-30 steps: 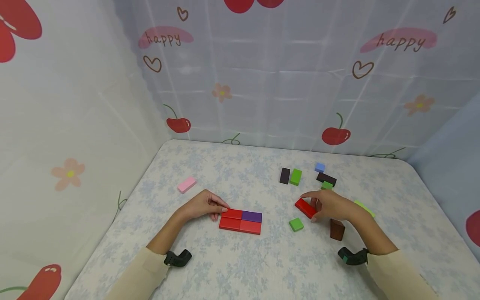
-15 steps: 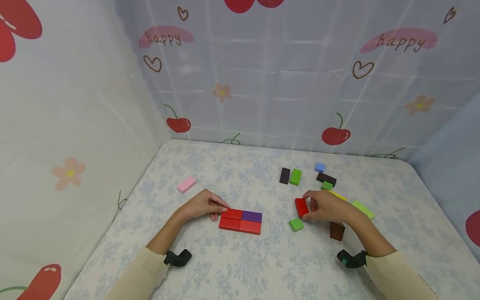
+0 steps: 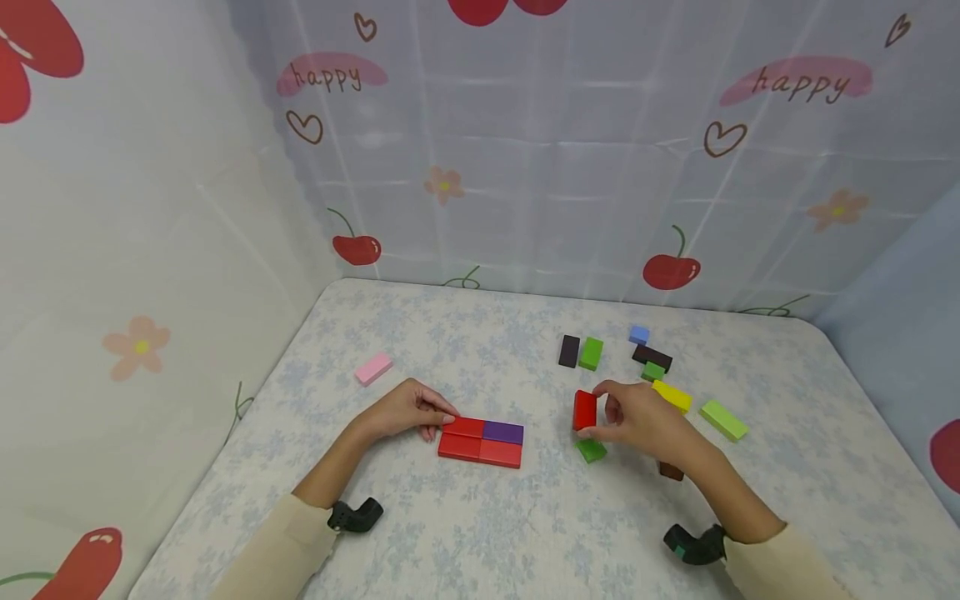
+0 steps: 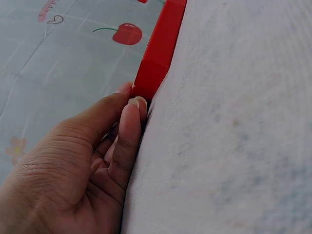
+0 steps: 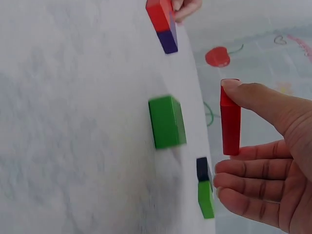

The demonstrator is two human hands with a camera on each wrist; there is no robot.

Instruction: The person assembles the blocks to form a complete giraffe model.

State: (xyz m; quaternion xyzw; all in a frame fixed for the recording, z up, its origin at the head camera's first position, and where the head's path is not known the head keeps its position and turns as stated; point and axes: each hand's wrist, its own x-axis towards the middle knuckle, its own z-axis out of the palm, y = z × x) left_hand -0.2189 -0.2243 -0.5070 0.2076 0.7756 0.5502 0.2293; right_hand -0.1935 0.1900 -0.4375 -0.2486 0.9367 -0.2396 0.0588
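Red rectangular blocks and one purple block [image 3: 503, 432] lie side by side in a flat rectangle on the table. My left hand [image 3: 408, 409] is at its left end, thumb and fingertips pinching the corner of the back red block [image 3: 462, 427]. In the left wrist view, the fingertips meet the end of that red block [image 4: 151, 73]. My right hand [image 3: 643, 419] holds another red block [image 3: 585, 410] upright between thumb and index finger, raised over a small green block [image 3: 592, 451]. In the right wrist view, the thumb presses one end of the red block [image 5: 230, 124].
A pink block [image 3: 373, 369] lies to the left. Toward the back right are black [image 3: 569, 351], green [image 3: 591, 354] and blue [image 3: 639, 335] blocks. Yellow [image 3: 672, 397], light green [image 3: 723, 421] and brown [image 3: 672, 471] blocks lie around the right arm. Printed curtains [image 3: 525, 167] enclose the table.
My right hand has moved left with the red block, lifting it and turning it upright; it now partly covers the small green block. The yellow block has come into view. My left hand stays put.
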